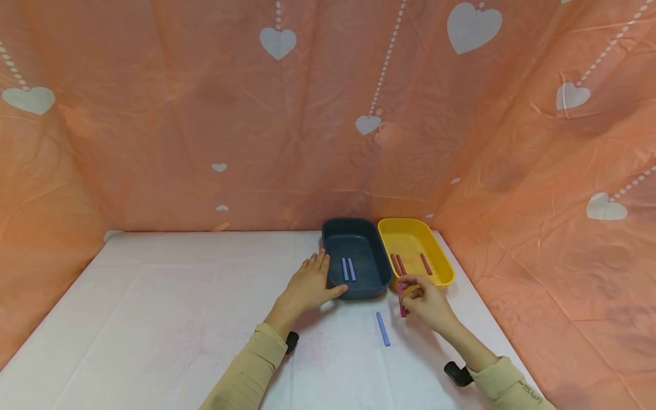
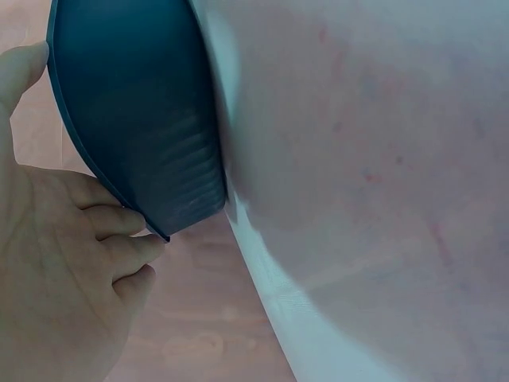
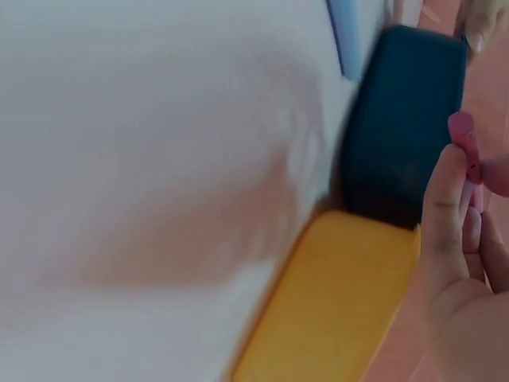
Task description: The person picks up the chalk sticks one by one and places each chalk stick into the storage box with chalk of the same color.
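Head view, right grip (image 1: 425, 299): pinching one red stick (image 1: 402, 308) just by the near-left corner of the yellow tray (image 1: 407, 233); can't tell if they touch.
Head view, left grip (image 1: 310, 285): released, nothing clenched, just laid along the left rim of the dark blue tray (image 1: 356, 245) with the thumb by its near rim. Reads like steadying to me.
Head view, already in trays: three other red sticks (image 1: 426, 263) in the yellow one, two blue sticks (image 1: 345, 269) in the dark blue one.
Head view, loose blue stick (image 1: 383, 329): lying on the table (image 1: 179, 307), near side of the trays, left of the right grip.
Head view, step in hand: I'd call it sorting by colour, and this red one is probably meant for the yellow tray.
Left wrist view, dark blue tray: fingertips and thumb tip rest on its rim; no sticks show from here.
Right wrist view, red stick: clearly held between thumb and fingers, one end poking past the fingertips.
Right wrist view, next move: imo it calls for clearing the yellow rim, lowering the stick and easing the pinch. Loose blue one looks like the only leftover.
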Motion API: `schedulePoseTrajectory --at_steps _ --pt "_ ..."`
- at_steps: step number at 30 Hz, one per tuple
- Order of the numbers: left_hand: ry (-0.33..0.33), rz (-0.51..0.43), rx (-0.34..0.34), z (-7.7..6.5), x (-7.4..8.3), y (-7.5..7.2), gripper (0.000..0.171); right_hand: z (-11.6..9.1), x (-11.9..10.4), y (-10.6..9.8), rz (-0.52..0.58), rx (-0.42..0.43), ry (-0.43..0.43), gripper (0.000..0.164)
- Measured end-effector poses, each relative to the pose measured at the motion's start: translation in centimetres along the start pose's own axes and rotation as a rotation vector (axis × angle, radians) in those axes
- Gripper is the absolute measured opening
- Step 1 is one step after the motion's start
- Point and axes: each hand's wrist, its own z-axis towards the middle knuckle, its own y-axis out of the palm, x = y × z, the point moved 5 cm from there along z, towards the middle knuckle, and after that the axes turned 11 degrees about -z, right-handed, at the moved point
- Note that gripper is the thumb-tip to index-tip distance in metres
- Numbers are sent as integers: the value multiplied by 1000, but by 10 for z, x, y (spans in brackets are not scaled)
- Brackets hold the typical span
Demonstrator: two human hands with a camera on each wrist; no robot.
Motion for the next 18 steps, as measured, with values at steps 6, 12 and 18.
schedulePoseTrajectory --at_steps 6,12,18 --pt "10 2 9 0 -2 1 98 13 -2 -13 -14 -8 -16 41" --pt "10 9 6 1 -4 1 98 27 -4 -24 -48 9 -31 43" --pt "10 15 2 0 -3 1 98 40 -1 -32 -34 33 -54 42"
